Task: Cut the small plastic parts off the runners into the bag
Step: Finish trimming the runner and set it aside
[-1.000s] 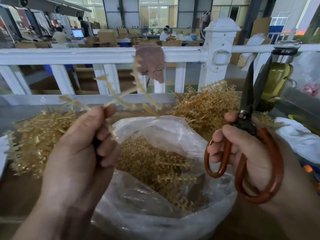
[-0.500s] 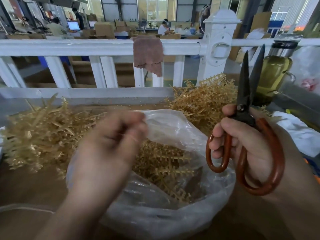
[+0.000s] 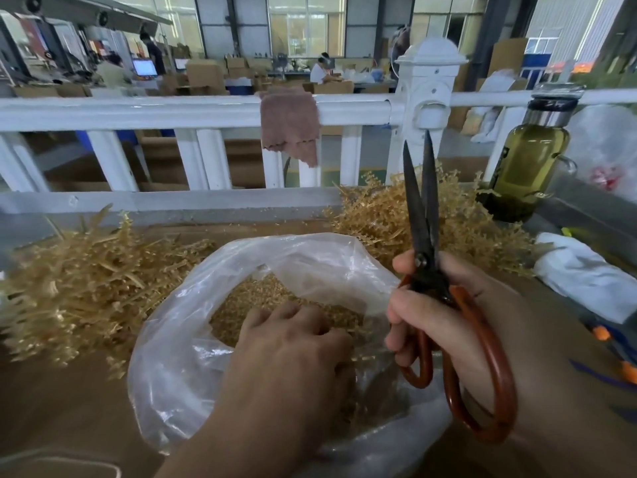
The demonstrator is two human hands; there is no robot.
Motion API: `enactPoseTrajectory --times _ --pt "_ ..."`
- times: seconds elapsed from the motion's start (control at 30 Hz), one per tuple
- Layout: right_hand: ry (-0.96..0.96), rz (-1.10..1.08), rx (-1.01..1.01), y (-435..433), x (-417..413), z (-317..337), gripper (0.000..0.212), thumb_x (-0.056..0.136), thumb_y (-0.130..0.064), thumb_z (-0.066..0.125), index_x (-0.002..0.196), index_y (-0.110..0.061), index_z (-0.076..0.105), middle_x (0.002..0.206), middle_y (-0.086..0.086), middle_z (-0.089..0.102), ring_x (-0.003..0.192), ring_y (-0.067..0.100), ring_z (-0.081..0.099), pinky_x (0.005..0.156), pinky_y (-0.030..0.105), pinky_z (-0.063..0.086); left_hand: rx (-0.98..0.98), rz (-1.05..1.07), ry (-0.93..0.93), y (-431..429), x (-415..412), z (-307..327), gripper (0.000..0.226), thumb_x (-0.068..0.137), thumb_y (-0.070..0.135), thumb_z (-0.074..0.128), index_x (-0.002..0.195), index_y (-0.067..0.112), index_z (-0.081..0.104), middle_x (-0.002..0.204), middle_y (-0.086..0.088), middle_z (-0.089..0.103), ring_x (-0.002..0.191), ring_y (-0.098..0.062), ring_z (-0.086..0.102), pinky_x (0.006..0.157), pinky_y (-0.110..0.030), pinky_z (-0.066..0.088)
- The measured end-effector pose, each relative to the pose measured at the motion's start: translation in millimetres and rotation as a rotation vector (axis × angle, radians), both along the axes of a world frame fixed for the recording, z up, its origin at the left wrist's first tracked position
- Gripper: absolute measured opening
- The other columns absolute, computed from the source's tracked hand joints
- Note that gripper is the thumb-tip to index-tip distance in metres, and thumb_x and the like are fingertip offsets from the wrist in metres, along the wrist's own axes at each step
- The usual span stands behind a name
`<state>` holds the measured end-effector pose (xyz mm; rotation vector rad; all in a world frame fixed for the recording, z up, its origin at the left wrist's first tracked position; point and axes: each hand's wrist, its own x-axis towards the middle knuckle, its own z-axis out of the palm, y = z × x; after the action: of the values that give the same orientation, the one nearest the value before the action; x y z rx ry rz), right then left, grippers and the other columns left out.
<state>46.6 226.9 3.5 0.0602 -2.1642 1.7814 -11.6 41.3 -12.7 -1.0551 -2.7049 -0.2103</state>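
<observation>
Two hands: left hand (image 3: 289, 353) inside bag (image 3: 179, 339), grasp unclear; right hand (image 3: 458, 322) grips scissors (image 3: 425, 270) over rim.

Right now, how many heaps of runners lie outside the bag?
2: the left heap beside the bag, the right heap behind the scissors; others may be hidden.

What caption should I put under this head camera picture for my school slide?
Left hand down in the plastic bag of golden parts, right hand holding the scissors blades-up.
</observation>
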Motion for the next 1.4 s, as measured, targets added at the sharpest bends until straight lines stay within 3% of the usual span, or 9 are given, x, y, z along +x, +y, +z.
enactPoseTrajectory --times 0.4,0.5,0.6,0.87,1.03,1.1,1.2,1.27,1.4 --pt "-0.039 -0.005 0.057 -2.0 -1.0 -1.4 0.027 0.080 -0.042 0.074 0.105 -0.045 0.065 0.076 0.009 0.073 0.064 0.029 0.073 0.056 0.053 0.060 0.006 0.030 0.000 -1.1 -1.3 0.0 0.012 0.060 0.037 0.062 0.062 0.026 0.068 0.070 0.008 0.065 0.066 -0.020 0.065 0.060 -0.036 0.049" --pt "-0.036 -0.008 0.075 -0.9 -1.3 -2.8 0.031 0.077 -0.043 0.073 0.106 -0.045 0.064 0.075 0.008 0.073 0.063 0.028 0.073 0.055 0.052 0.060 -0.070 0.016 -0.083 -5.8 -3.5 4.3 0.040 0.071 0.044 0.041 0.091 0.035 0.074 0.100 0.016 0.068 0.099 -0.015 0.064 0.082 -0.041 0.043" --pt "-0.045 0.003 0.064 0.8 -1.8 -4.0 0.037 0.071 -0.051 0.073 0.107 -0.046 0.065 0.077 0.008 0.074 0.065 0.029 0.073 0.056 0.054 0.060 -0.206 -0.012 -0.175 -15.5 -8.9 3.2 0.054 0.086 0.052 0.035 0.140 0.051 0.036 0.151 0.022 0.032 0.140 -0.011 0.024 0.107 -0.041 0.018" --pt "-0.049 0.023 0.102 1.5 0.4 -0.9 0.033 0.074 -0.051 0.072 0.105 -0.048 0.063 0.076 0.006 0.074 0.064 0.027 0.073 0.056 0.048 0.061 -0.189 -0.177 -0.131 -16.2 -11.0 -0.6 0.046 0.097 0.058 0.048 0.140 0.051 0.032 0.160 0.016 0.010 0.143 -0.008 0.009 0.115 -0.038 0.012" --pt "-0.062 0.028 0.084 2.4 -1.9 -1.9 0.031 0.076 -0.042 0.073 0.105 -0.048 0.064 0.079 0.007 0.074 0.065 0.029 0.073 0.058 0.049 0.061 -0.228 -0.171 -0.141 -15.0 -13.1 -1.9 0.047 0.096 0.056 0.047 0.140 0.049 0.030 0.160 0.012 0.010 0.143 -0.008 0.008 0.117 -0.043 0.012" --pt "-0.060 0.029 0.084 2.4 -2.5 -2.4 0.033 0.074 -0.046 0.075 0.105 -0.048 0.064 0.079 0.007 0.074 0.065 0.028 0.073 0.058 0.047 0.061 -0.194 -0.163 -0.101 -13.8 -10.6 0.2 0.039 0.094 0.053 0.047 0.132 0.045 0.043 0.154 0.008 0.025 0.140 -0.016 0.024 0.112 -0.046 0.024" --pt "-0.051 0.025 0.072 2.9 -2.1 -3.5 0.039 0.069 -0.054 0.072 0.106 -0.047 0.065 0.077 0.008 0.074 0.064 0.029 0.073 0.057 0.049 0.061 -0.020 -0.206 -0.016 -15.5 -11.7 1.4 0.028 0.079 0.049 0.047 0.090 0.036 0.070 0.109 0.004 0.067 0.095 -0.021 0.067 0.076 -0.041 0.059" --pt "-0.050 0.028 0.077 3.5 -1.6 -3.2 0.038 0.069 -0.055 0.072 0.105 -0.047 0.065 0.077 0.007 0.074 0.064 0.028 0.073 0.057 0.047 0.061 0.110 -0.252 0.013 -18.2 -13.9 -0.4 0.027 0.079 0.044 0.048 0.082 0.031 0.071 0.096 0.005 0.069 0.082 -0.020 0.068 0.066 -0.040 0.060" --pt "-0.055 0.029 0.095 3.2 -1.6 -1.5 0.033 0.073 -0.051 0.072 0.105 -0.048 0.064 0.076 0.007 0.074 0.064 0.026 0.073 0.058 0.046 0.062 0.398 -0.187 0.040 -19.7 -15.6 3.4 0.011 0.089 0.033 0.062 0.086 0.024 0.067 0.096 0.008 0.066 0.085 -0.016 0.062 0.075 -0.032 0.052"
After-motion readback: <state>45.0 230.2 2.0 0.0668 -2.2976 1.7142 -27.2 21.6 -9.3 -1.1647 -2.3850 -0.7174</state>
